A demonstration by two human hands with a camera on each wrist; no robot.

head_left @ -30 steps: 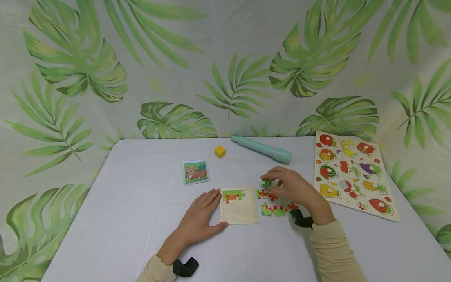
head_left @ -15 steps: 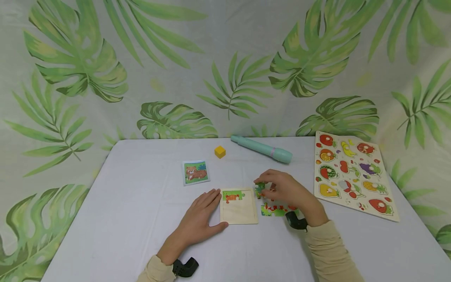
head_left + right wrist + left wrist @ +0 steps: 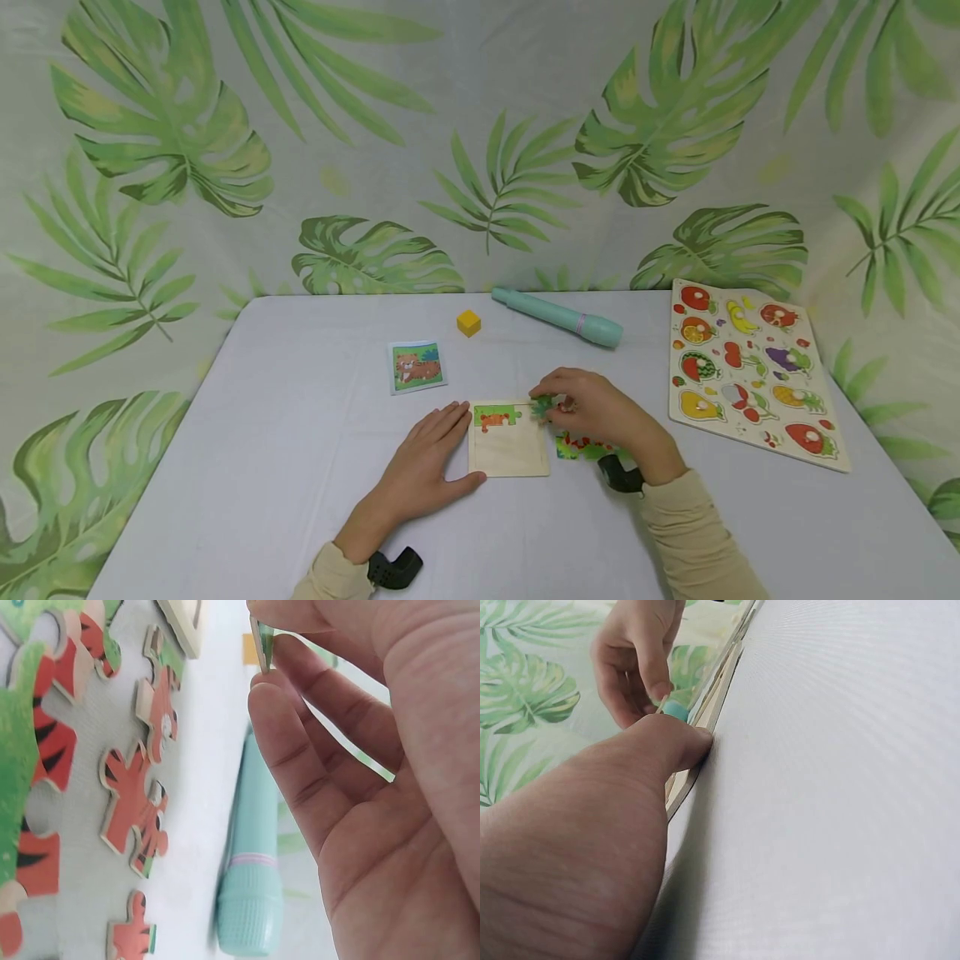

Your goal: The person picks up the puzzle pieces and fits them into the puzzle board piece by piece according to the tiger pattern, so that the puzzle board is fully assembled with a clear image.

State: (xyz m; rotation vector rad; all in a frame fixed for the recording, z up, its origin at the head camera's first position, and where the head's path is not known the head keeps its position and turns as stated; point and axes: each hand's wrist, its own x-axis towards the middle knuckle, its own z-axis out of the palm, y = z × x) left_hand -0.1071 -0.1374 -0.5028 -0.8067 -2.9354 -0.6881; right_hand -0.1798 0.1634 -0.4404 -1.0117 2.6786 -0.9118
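Note:
My left hand (image 3: 427, 458) lies with straight fingers at the left side of a square wooden puzzle tray (image 3: 508, 457). Its thumb touches the tray's edge in the left wrist view. Joined jigsaw pieces (image 3: 495, 418), green and orange, fill part of the tray's upper left. My right hand (image 3: 603, 412) pinches a green jigsaw piece (image 3: 542, 407) between thumb and fingers, over the tray's top right corner. In the right wrist view that piece (image 3: 264, 645) is seen edge-on. Under the right hand lie several loose orange-striped and green pieces (image 3: 133, 802), partly hidden in the head view.
Behind the tray are a picture card of a striped animal (image 3: 417, 367), a yellow cube (image 3: 468, 323) and a teal microphone-shaped stick (image 3: 558, 317). A fruit peg puzzle board (image 3: 750, 375) lies at the right. Leaf-print cloth hangs behind the white table (image 3: 247, 467).
My right hand has carried the green jigsaw piece leftward and slightly nearer, from above the loose pieces to the tray's top right corner. The left hand and tray have stayed put.

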